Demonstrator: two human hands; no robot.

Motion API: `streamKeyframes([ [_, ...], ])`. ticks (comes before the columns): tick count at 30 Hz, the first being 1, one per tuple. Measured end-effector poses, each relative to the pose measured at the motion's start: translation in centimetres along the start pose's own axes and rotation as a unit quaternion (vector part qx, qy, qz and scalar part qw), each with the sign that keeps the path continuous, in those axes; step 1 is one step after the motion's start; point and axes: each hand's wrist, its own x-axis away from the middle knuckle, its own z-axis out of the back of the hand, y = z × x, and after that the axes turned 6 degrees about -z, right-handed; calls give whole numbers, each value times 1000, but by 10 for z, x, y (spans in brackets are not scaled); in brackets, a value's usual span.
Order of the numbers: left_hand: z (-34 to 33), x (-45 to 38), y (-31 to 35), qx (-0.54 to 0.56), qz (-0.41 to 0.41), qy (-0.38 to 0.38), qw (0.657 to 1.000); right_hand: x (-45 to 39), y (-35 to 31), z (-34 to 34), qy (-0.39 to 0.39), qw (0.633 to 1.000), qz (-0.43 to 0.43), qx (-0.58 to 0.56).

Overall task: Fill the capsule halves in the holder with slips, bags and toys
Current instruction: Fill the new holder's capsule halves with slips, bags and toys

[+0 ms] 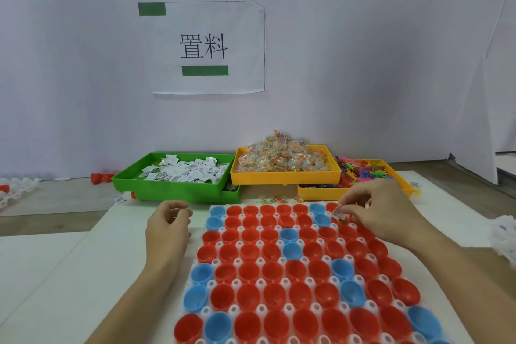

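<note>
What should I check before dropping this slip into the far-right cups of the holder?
1. Slip in grasp: ok, the right hand pinches it at the fingertips.
2. Hand over the holder: ok, it is above the far right corner.
3. Target cup free: cannot tell, the hand hides the cups under it.
4. Left hand out of the way: ok, it sits beside the holder's left edge, fingers loosely curled; whether it holds anything, cannot tell.
5. Other cups in view: ok, red and blue halves sit open side up and look empty.
6. Supplies: ok, slips in the green tray, bags in the yellow tray.
</note>
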Motion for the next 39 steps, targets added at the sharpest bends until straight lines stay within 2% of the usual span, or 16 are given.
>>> streamKeyframes([
  [15, -1, 0, -4, -15, -12, -18, 1000, 1, -4, -7, -21, 998, 3, 55],
  [27, 0, 0, -5, -22, -20, -28, 999, 1, 0, -10, -13, 999, 6, 33],
  [32, 0, 0, -5, -25, -27, -25, 999, -3, 7, -7, 89, 995, 8, -42],
  [39, -2, 2, -5, -34, -17, -46, 998, -17, 42, 17, 238, 964, -101, -66],
])
